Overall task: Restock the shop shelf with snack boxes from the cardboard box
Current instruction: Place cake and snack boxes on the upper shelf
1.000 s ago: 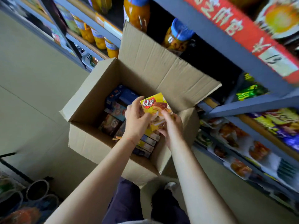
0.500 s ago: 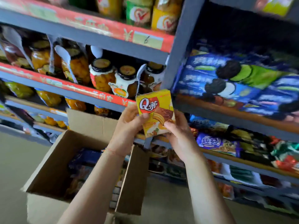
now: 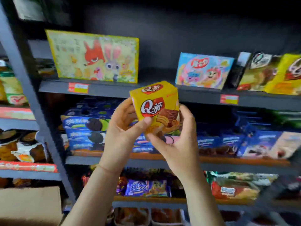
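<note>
Hands, two, around one snack box (image 3: 156, 108)

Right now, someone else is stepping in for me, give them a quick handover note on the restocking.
Left hand and right hand: both hold one yellow snack box, raised in front of the shelves.
Matching yellow boxes stand on the upper shelf, at the right end; there is a gap between the cartoon box and the blue box.
Cardboard box: lower left, contents out of view.
Done: box picked up. Left: shelve it.
</note>
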